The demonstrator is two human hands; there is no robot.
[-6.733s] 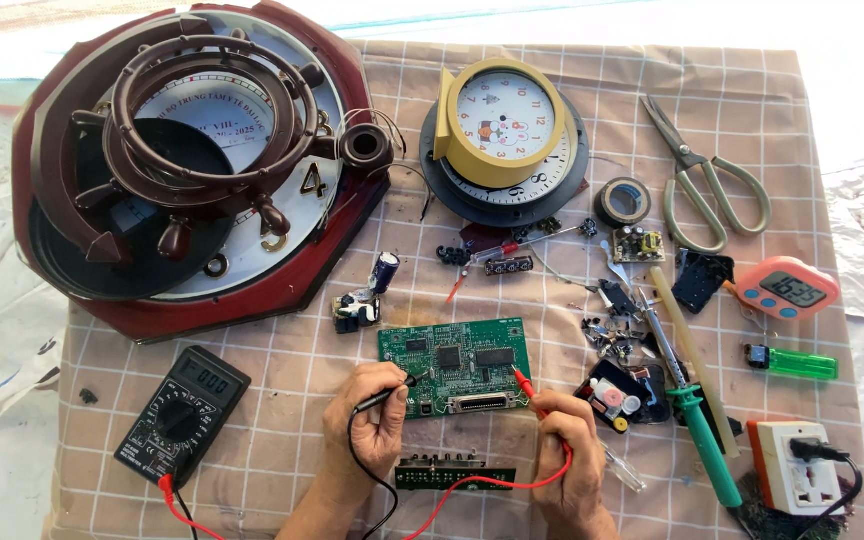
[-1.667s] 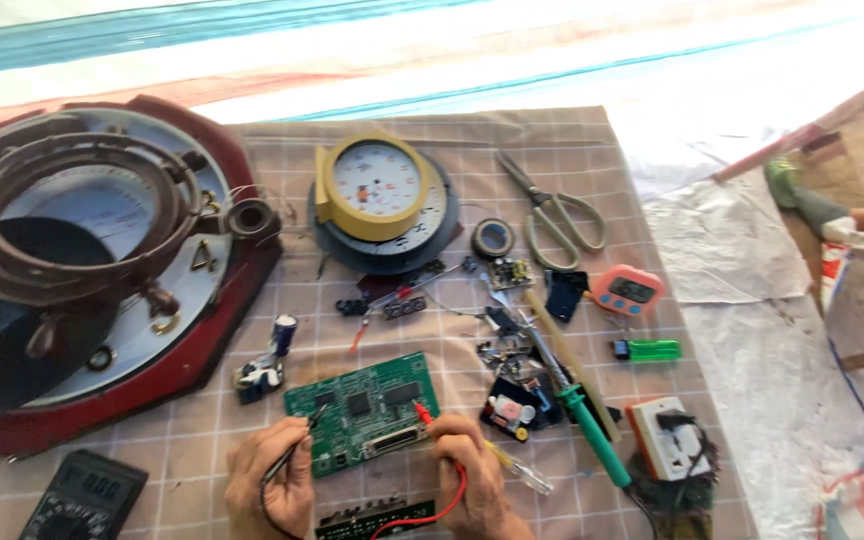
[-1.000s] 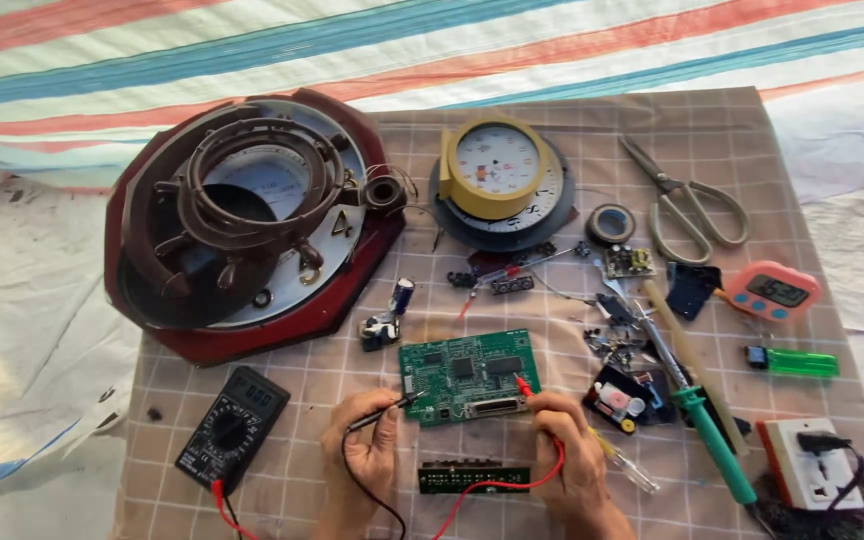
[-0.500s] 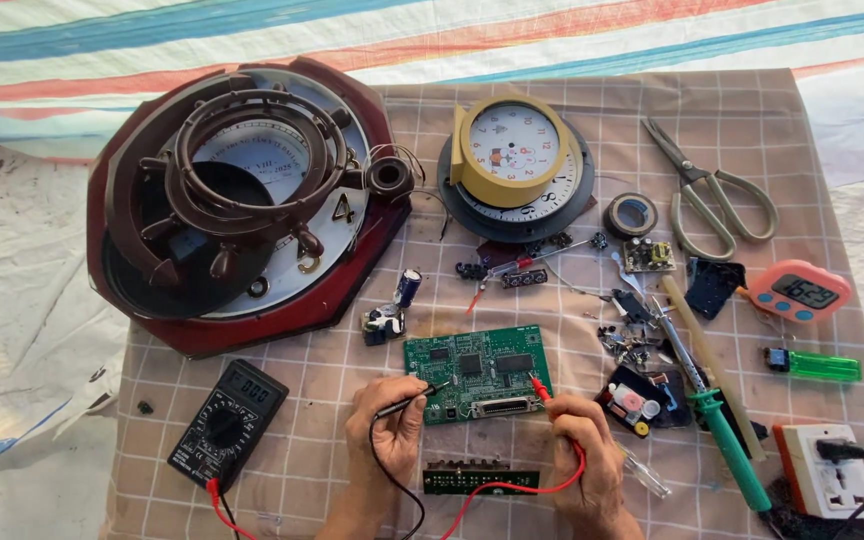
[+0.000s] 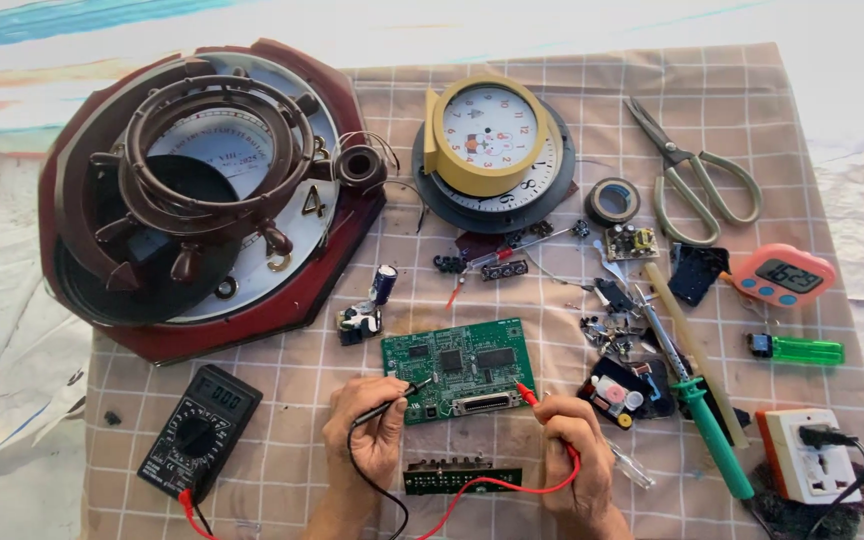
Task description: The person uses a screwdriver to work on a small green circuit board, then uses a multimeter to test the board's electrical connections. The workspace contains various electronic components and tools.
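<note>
At the worktop's near edge, the green circuit board [image 5: 458, 368] lies flat; the left hand [image 5: 367, 430] pinches the black probe [image 5: 392, 400], the right hand [image 5: 577, 450] the red probe [image 5: 530, 395]. A slipped tip could bridge neighbouring contacts.

Green board [image 5: 459, 369]: a flat green card with black chips and a long grey plug on its near edge. It lies flat near the middle of the checked cloth [image 5: 772, 120], close to the near edge.
Black probe [image 5: 392, 403]: a thin black stick with a black wire. Its tip touches the board's left side.
Red probe [image 5: 532, 396]: a thin red stick with a red wire. Its tip touches the board's near right corner.
</note>
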